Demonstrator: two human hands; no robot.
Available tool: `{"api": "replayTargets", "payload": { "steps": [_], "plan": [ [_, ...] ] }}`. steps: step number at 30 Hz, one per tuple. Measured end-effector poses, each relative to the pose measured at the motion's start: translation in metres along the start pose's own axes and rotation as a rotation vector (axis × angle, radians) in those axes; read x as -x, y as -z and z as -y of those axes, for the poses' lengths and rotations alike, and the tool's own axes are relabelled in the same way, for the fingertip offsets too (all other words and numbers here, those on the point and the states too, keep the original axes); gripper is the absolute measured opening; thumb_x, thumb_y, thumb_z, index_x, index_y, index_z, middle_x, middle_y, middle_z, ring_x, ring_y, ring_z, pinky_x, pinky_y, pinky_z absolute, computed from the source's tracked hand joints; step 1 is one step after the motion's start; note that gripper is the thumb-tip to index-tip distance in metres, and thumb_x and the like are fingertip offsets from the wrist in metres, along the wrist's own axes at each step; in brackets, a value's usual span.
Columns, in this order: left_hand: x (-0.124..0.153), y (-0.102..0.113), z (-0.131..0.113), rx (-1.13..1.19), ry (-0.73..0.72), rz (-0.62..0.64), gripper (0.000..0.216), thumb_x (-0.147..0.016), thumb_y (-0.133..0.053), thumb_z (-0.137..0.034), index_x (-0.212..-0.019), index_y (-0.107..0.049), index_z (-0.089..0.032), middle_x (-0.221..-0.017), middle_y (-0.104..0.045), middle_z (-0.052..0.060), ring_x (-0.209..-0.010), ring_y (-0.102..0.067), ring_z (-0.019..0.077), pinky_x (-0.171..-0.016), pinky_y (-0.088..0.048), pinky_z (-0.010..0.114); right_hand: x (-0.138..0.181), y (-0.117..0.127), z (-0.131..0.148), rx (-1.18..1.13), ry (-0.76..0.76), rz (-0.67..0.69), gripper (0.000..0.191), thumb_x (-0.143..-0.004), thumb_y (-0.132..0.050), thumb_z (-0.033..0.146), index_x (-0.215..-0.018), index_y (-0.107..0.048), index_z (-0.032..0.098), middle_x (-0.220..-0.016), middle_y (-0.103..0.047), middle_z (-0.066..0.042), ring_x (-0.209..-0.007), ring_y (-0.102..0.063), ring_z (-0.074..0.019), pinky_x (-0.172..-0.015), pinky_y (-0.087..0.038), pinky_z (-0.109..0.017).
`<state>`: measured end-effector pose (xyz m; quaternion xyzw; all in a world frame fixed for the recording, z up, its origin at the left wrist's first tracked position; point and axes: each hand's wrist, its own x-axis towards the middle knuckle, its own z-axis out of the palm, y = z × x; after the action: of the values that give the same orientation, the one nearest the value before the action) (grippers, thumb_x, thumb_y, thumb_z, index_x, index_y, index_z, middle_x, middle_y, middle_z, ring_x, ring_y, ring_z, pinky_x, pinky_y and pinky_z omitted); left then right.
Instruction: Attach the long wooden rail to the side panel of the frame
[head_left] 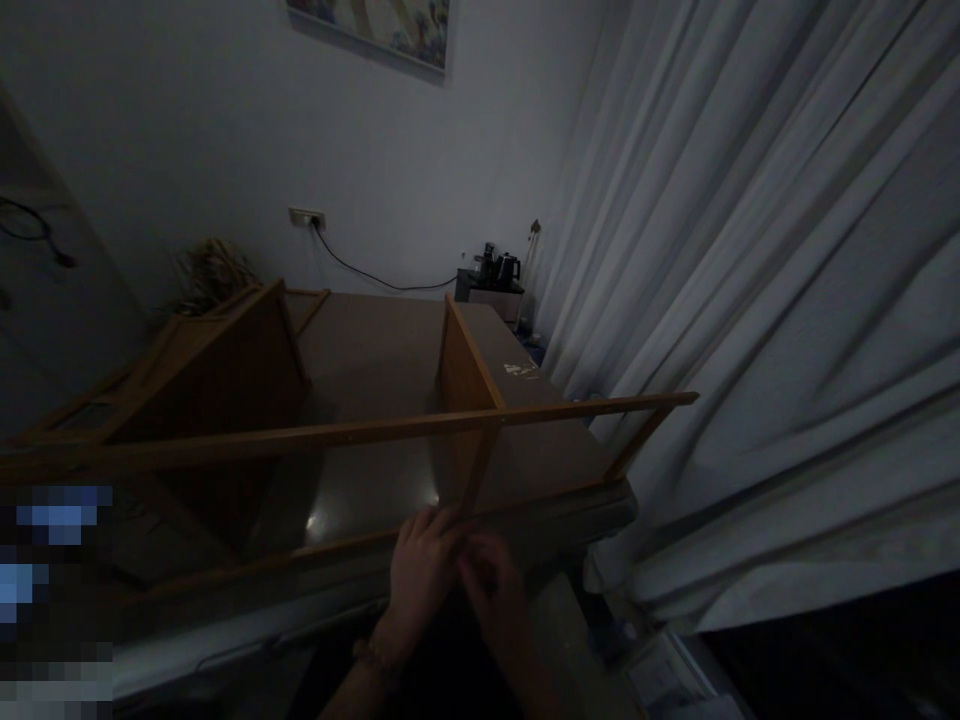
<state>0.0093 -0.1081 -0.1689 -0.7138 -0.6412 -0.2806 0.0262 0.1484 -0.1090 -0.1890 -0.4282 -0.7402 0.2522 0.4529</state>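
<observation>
My left hand [421, 560], with a bracelet on its wrist, is at the near lower edge of a wooden furniture frame [330, 437], by the foot of an upright post [480, 465]. Its fingers are curled in toward my right hand [491, 575]. Close beside it, my right hand is bent in a pinch, thumb and fingers together. Whatever lies between the two hands is too dark and small to make out. Behind them, the frame has a brown panel [375, 345] and a wooden divider [469, 350] standing up from it.
Long pale curtains [750, 300] hang along the right side. At the back, a black kettle [508, 270] stands on a small cabinet [491, 300]. A cord [382, 280] runs from the wall socket [306, 217]. Dried stalks [214, 270] lie at back left.
</observation>
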Motion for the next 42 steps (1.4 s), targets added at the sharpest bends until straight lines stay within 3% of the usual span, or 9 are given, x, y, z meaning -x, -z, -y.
{"api": "replayTargets", "payload": {
  "steps": [8, 14, 17, 22, 24, 29, 32, 35, 42],
  "plan": [
    [0.0, 0.001, -0.001, -0.049, -0.032, -0.031, 0.04, -0.081, -0.066, -0.013, -0.112, -0.068, -0.038, -0.116, -0.07, -0.002, -0.1, -0.058, 0.0229, -0.082, -0.045, 0.036, -0.013, 0.018, -0.01, 0.06, 0.144, 0.096, 0.021, -0.091, -0.059, 0.036, -0.109, -0.068, 0.028, -0.101, -0.074, -0.003, -0.093, -0.068, -0.0211, -0.089, -0.053, -0.037],
    [-0.001, 0.0, -0.002, -0.064, -0.009, -0.028, 0.021, -0.082, -0.07, -0.026, -0.1, -0.073, -0.035, -0.112, -0.071, -0.003, -0.098, -0.057, 0.0241, -0.081, -0.044, 0.037, -0.013, 0.008, -0.006, 0.033, 0.049, -0.01, 0.028, -0.097, -0.046, 0.031, -0.114, -0.067, 0.025, -0.104, -0.074, -0.008, -0.094, -0.069, -0.0214, -0.089, -0.05, -0.037],
    [-0.001, -0.001, -0.003, -0.06, -0.024, -0.046, 0.02, -0.083, -0.069, -0.028, -0.102, -0.072, -0.036, -0.111, -0.071, -0.003, -0.096, -0.058, 0.023, -0.079, -0.044, 0.036, -0.009, 0.002, 0.001, -0.027, -0.067, -0.07, 0.029, -0.1, -0.039, 0.03, -0.115, -0.062, 0.023, -0.109, -0.072, -0.007, -0.095, -0.069, -0.0182, -0.082, -0.053, -0.03],
    [0.0, -0.002, -0.002, -0.033, -0.029, -0.076, 0.022, -0.083, -0.07, -0.029, -0.103, -0.071, -0.038, -0.113, -0.07, -0.005, -0.097, -0.058, 0.0213, -0.082, -0.042, 0.036, -0.003, -0.004, 0.007, -0.128, -0.21, -0.098, 0.029, -0.103, -0.032, 0.033, -0.112, -0.057, 0.021, -0.081, -0.073, -0.001, -0.061, -0.068, -0.0124, -0.055, -0.053, -0.021],
    [0.0, -0.002, -0.002, -0.031, -0.028, -0.072, 0.023, -0.082, -0.071, -0.029, -0.103, -0.071, -0.038, -0.112, -0.07, -0.005, -0.096, -0.058, 0.0209, -0.081, -0.041, 0.036, -0.001, -0.006, 0.006, -0.145, -0.226, -0.099, 0.029, -0.103, -0.032, 0.034, -0.113, -0.055, 0.02, -0.077, -0.071, 0.0, -0.057, -0.066, -0.0124, -0.051, -0.051, -0.021],
    [-0.001, -0.003, -0.001, -0.041, -0.021, -0.06, 0.026, -0.08, -0.074, -0.03, -0.103, -0.071, -0.04, -0.112, -0.07, -0.008, -0.096, -0.058, 0.0219, -0.08, -0.041, 0.036, 0.0, -0.001, -0.002, -0.102, -0.187, -0.098, 0.027, -0.099, -0.043, 0.035, -0.119, -0.058, 0.022, -0.112, -0.069, -0.009, -0.097, -0.068, -0.0192, -0.082, -0.054, -0.032],
    [0.0, -0.002, -0.001, -0.042, -0.023, -0.057, 0.028, -0.08, -0.074, -0.027, -0.104, -0.071, -0.04, -0.113, -0.07, -0.007, -0.096, -0.058, 0.0216, -0.079, -0.042, 0.036, 0.002, 0.009, -0.006, -0.064, -0.132, -0.068, 0.028, -0.092, -0.056, 0.037, -0.116, -0.063, 0.024, -0.112, -0.069, -0.009, -0.103, -0.064, -0.024, -0.092, -0.049, -0.04],
    [0.0, -0.001, -0.002, -0.048, -0.023, -0.054, 0.035, -0.079, -0.074, -0.023, -0.108, -0.069, -0.041, -0.114, -0.07, -0.007, -0.097, -0.058, 0.0218, -0.08, -0.042, 0.036, 0.001, 0.014, -0.007, -0.06, -0.081, 0.0, 0.024, -0.089, -0.06, 0.036, -0.111, -0.068, 0.028, -0.106, -0.071, -0.006, -0.1, -0.064, -0.0244, -0.095, -0.048, -0.043],
    [-0.002, 0.0, -0.003, -0.061, 0.002, -0.04, 0.03, -0.079, -0.073, -0.022, -0.104, -0.072, -0.038, -0.112, -0.071, -0.005, -0.098, -0.058, 0.0235, -0.081, -0.043, 0.037, 0.0, -0.002, 0.005, -0.156, -0.142, 0.016, 0.026, -0.1, -0.039, 0.03, -0.114, -0.06, 0.025, -0.111, -0.069, -0.005, -0.099, -0.066, -0.0162, -0.087, -0.053, -0.028]
  ]
}}
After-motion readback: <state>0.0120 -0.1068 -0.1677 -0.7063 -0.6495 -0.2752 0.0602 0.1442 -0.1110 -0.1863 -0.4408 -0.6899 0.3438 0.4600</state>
